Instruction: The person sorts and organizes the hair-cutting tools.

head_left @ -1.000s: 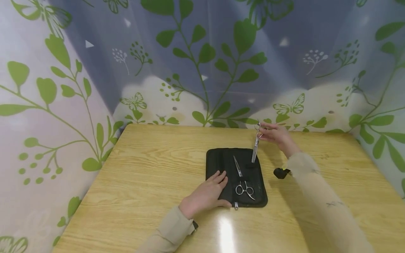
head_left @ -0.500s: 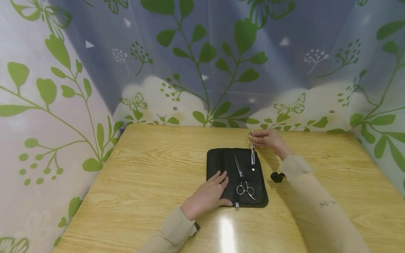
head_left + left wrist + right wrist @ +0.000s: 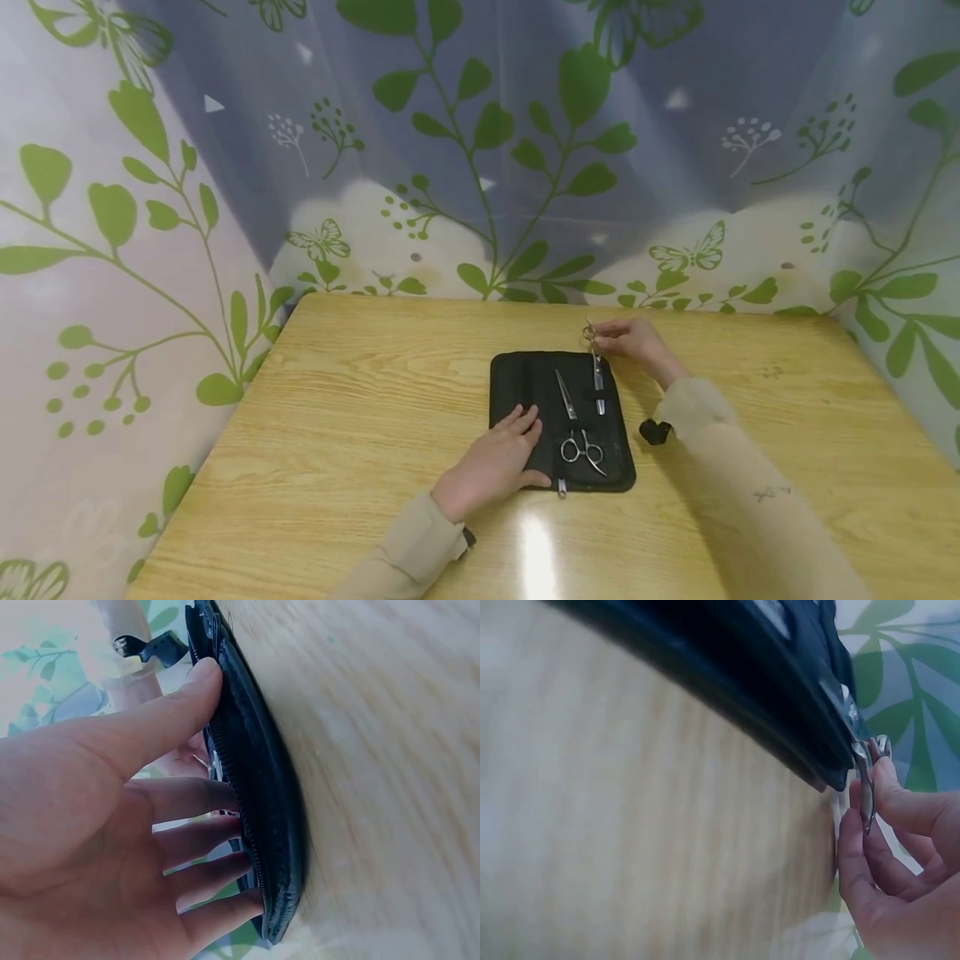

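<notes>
A black zip case (image 3: 547, 371) lies open-faced on the wooden table. My left hand (image 3: 491, 467) rests on its left side, fingers extended, and in the left wrist view the thumb (image 3: 199, 690) lies along the zipped edge. At the case's far right corner my right hand (image 3: 636, 346) pinches a pair of silver scissors (image 3: 598, 383) by the handle. Their blade points toward me, lying over the case with a dark strap across it. A second pair of scissors (image 3: 567, 400) lies in the middle of the case under another strap, finger rings nearest me.
A zipper pull (image 3: 562, 489) sticks out at the case's near edge. Around it spreads the wooden table (image 3: 360, 400), with a leaf-patterned curtain (image 3: 450, 167) behind and at the sides. A black device (image 3: 655, 432) sits at the right wrist.
The right hand has moved left and nearer with its scissors, and their blade now reaches past the strap on the case. The left hand and the second pair stay put.
</notes>
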The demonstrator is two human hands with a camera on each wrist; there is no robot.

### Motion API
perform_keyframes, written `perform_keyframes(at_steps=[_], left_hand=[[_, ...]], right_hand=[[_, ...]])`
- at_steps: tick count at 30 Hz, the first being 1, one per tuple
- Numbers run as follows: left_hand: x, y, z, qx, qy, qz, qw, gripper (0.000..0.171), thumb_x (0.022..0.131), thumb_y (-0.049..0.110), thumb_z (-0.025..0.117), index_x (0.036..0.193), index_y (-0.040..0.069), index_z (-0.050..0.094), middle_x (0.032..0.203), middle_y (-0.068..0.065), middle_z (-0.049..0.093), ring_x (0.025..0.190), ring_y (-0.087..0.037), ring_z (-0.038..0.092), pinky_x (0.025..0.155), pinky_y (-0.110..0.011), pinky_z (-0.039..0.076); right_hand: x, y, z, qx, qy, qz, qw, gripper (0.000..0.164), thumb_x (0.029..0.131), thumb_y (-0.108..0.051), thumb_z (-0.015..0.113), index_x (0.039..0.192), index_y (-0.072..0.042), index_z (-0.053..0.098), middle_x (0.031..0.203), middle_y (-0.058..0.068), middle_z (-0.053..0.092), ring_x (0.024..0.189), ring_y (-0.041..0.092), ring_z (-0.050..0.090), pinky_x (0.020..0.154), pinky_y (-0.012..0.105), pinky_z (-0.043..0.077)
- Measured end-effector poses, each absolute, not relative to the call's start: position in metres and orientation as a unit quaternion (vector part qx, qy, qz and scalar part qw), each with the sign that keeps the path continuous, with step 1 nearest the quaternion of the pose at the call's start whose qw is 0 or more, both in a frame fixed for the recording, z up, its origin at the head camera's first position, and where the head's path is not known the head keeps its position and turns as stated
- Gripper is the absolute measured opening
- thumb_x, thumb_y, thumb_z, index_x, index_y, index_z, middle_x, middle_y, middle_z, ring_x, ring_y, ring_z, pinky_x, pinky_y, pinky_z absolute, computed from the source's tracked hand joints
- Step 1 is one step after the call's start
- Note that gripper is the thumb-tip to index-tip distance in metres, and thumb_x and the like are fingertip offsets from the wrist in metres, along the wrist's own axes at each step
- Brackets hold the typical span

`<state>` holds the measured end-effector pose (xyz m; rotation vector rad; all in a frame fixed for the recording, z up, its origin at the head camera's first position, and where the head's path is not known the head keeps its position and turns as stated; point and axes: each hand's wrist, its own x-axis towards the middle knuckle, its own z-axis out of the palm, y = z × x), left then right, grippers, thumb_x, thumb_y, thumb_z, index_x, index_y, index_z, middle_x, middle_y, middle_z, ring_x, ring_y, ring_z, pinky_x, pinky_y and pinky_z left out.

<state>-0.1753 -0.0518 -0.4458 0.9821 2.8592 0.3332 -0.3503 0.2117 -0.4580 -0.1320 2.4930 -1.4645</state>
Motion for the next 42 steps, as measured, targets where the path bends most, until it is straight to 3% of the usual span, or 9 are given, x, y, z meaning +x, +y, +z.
perform_keyframes(at_steps=[7, 16, 25, 34, 38, 42], left_hand=[[-0.175, -0.049, -0.447, 0.311, 0.944, 0.101, 0.049, 0.073, 0.082, 0.046, 0.061, 0.135, -0.002, 0.045, 0.147, -0.019, 0.033, 0.133, -0.032, 0.027, 0.110, -0.038, 0.033], [-0.175, -0.047, -0.450, 0.306, 0.945, 0.104, 0.047, 0.072, 0.082, 0.046, 0.061, 0.135, -0.001, 0.045, 0.147, -0.019, 0.034, 0.134, -0.033, 0.027, 0.109, -0.039, 0.034], [-0.172, -0.046, -0.446, 0.302, 0.946, 0.104, 0.055, 0.072, 0.083, 0.045, 0.060, 0.135, -0.001, 0.044, 0.148, -0.018, 0.033, 0.134, -0.032, 0.026, 0.108, -0.040, 0.034], [-0.174, -0.047, -0.448, 0.306, 0.945, 0.104, 0.050, 0.071, 0.083, 0.045, 0.061, 0.135, -0.001, 0.045, 0.147, -0.019, 0.034, 0.134, -0.032, 0.027, 0.107, -0.041, 0.036], [-0.174, -0.047, -0.449, 0.309, 0.944, 0.104, 0.047, 0.071, 0.083, 0.045, 0.061, 0.135, -0.002, 0.045, 0.147, -0.019, 0.034, 0.133, -0.033, 0.027, 0.108, -0.041, 0.035], [-0.174, -0.046, -0.449, 0.306, 0.945, 0.103, 0.048, 0.072, 0.082, 0.045, 0.061, 0.135, -0.001, 0.045, 0.147, -0.019, 0.034, 0.134, -0.033, 0.027, 0.108, -0.041, 0.035]], right_hand=[[-0.341, 0.211, -0.460, -0.056, 0.884, -0.451, 0.109, 0.037, 0.089, -0.018, 0.060, 0.123, -0.002, 0.060, 0.121, 0.021, 0.061, 0.097, 0.022, 0.060, 0.080, 0.038, 0.053], [-0.330, 0.207, -0.464, -0.056, 0.912, -0.400, 0.077, 0.036, 0.086, -0.024, 0.064, 0.116, -0.004, 0.065, 0.118, 0.020, 0.063, 0.087, 0.020, 0.058, 0.067, 0.028, 0.049], [-0.321, 0.207, -0.467, -0.043, 0.918, -0.392, 0.053, 0.035, 0.086, -0.027, 0.064, 0.113, -0.006, 0.067, 0.114, 0.017, 0.066, 0.092, 0.021, 0.057, 0.069, 0.029, 0.046], [-0.316, 0.208, -0.466, -0.056, 0.932, -0.357, 0.021, 0.033, 0.084, -0.028, 0.067, 0.109, -0.007, 0.069, 0.108, 0.017, 0.068, 0.103, 0.028, 0.059, 0.079, 0.042, 0.048], [-0.314, 0.208, -0.466, -0.060, 0.934, -0.351, 0.022, 0.034, 0.084, -0.030, 0.066, 0.110, -0.009, 0.069, 0.107, 0.016, 0.069, 0.100, 0.028, 0.060, 0.080, 0.045, 0.049], [-0.310, 0.207, -0.466, -0.072, 0.937, -0.343, 0.015, 0.033, 0.084, -0.029, 0.067, 0.109, -0.009, 0.070, 0.104, 0.016, 0.070, 0.090, 0.025, 0.063, 0.071, 0.039, 0.049]])
